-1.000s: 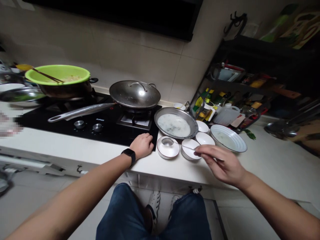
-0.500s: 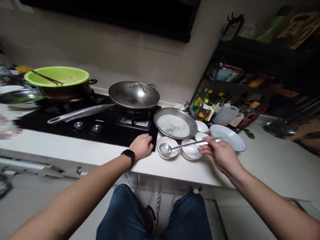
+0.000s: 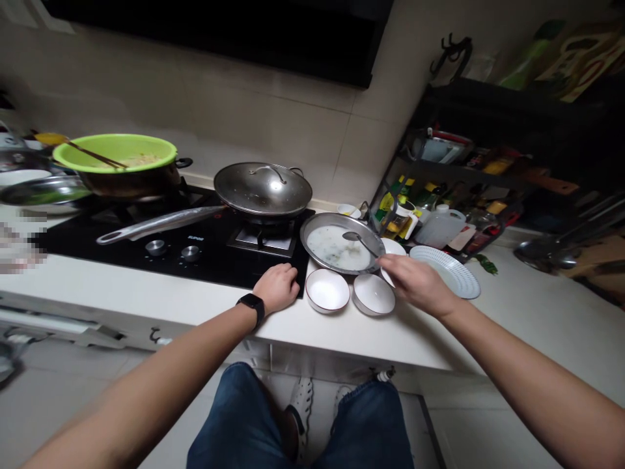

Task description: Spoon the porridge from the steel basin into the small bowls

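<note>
My right hand (image 3: 414,281) is closed on the handle of a metal ladle (image 3: 355,239), whose bowl hangs over a round steel pan (image 3: 312,229) of pale liquid. Two small white bowls (image 3: 327,290) (image 3: 374,294) sit on the counter just in front of that pan, close to my right hand. My left hand (image 3: 278,286), with a black watch on the wrist, rests curled on the counter at the hob's front edge, left of the bowls, holding nothing.
A lidded wok (image 3: 263,189) with a long handle sits on the black hob (image 3: 146,238). A green basin (image 3: 114,153) with chopsticks rests on a pot at the back left. A patterned plate (image 3: 452,273) lies right of the bowls. A rack of bottles (image 3: 439,208) stands beyond.
My right hand has carried the ladle from the left small bowl up and back to the steel pan. The left hand has stayed put.
</note>
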Demonstrator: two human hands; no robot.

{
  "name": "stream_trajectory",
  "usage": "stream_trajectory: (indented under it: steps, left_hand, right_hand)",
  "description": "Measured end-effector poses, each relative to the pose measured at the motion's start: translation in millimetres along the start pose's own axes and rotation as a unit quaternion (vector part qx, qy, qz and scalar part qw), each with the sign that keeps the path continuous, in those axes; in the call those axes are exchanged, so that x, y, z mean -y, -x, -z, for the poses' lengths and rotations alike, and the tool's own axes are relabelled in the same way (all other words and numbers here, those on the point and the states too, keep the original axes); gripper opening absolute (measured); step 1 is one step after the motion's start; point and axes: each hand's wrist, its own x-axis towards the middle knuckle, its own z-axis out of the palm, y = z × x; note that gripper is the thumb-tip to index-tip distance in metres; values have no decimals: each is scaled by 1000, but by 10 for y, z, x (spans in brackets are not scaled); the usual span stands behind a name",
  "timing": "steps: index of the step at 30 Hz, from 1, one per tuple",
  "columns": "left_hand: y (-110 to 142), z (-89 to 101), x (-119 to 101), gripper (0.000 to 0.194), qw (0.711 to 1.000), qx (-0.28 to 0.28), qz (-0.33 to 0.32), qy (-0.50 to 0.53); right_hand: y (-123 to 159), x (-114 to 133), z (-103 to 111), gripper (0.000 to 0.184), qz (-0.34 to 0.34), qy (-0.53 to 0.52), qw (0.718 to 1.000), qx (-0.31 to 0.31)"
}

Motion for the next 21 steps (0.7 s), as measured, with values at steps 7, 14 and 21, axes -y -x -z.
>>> stream_trajectory:
  steps: [7,14,21]
  left_hand:
    - [4,-3,-3,13,1000,-6,-3,-3]
    - [3,-1,-3,13,1000,-2,-1,-4]
    - [3,1,-5,14,1000,-1,-2,0]
  right_hand:
    - [177,452,223,27,-31,-39,992,-119]
    - [285,893,245,24,22,-105,994,-22]
    - [457,805,-111,22,-217,-282,933,-61]
